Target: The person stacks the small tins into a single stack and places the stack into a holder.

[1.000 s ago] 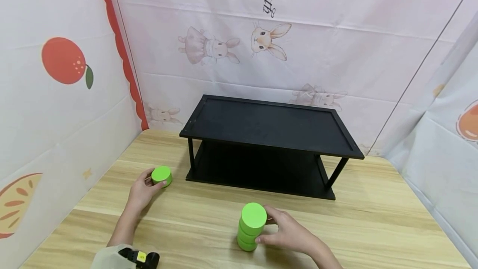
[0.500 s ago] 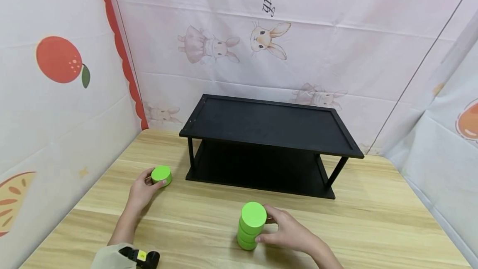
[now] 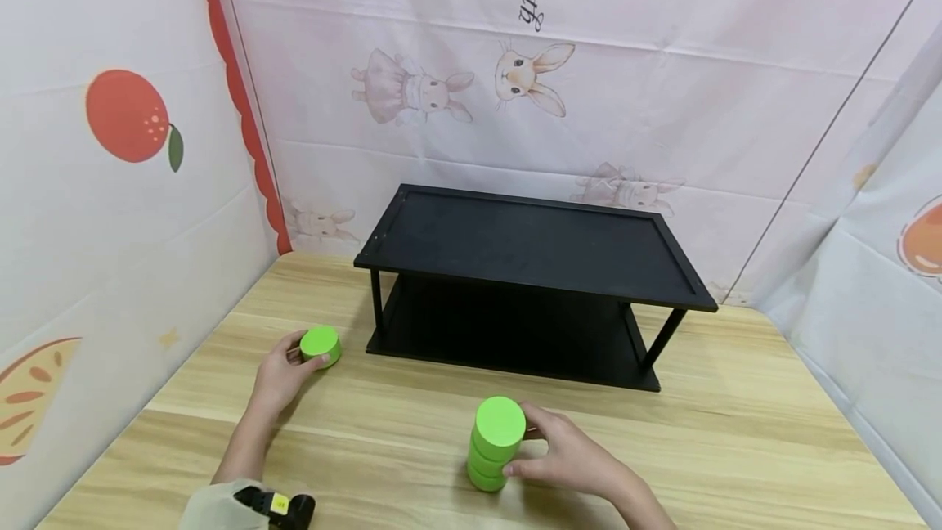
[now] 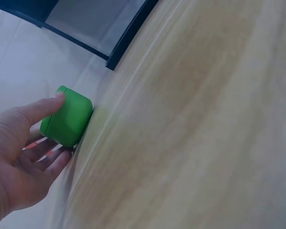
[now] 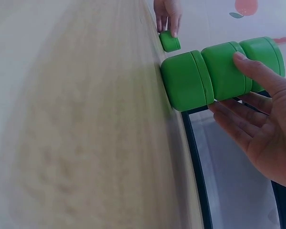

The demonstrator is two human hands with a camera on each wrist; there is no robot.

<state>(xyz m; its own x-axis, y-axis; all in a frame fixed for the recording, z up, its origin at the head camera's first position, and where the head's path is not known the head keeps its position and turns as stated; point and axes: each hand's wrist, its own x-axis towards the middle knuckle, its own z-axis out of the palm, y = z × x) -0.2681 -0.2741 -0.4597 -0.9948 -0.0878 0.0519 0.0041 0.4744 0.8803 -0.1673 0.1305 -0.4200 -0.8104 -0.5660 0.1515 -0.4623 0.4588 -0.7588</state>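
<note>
In the head view my left hand holds a small green round lidded canister on the left part of the table. The left wrist view shows the thumb on the lid end of that canister and the fingers under its other side, close to the wood. My right hand grips a stack of three like canisters nearer the front. In the right wrist view the stack stands with its lowest canister at the table surface, the thumb on the middle one and fingers behind.
Behind the hands a black two-tier rack stands on the wooden table, its lower shelf bare. Printed cloth walls enclose the back and both sides. A black strap device sits on the left sleeve.
</note>
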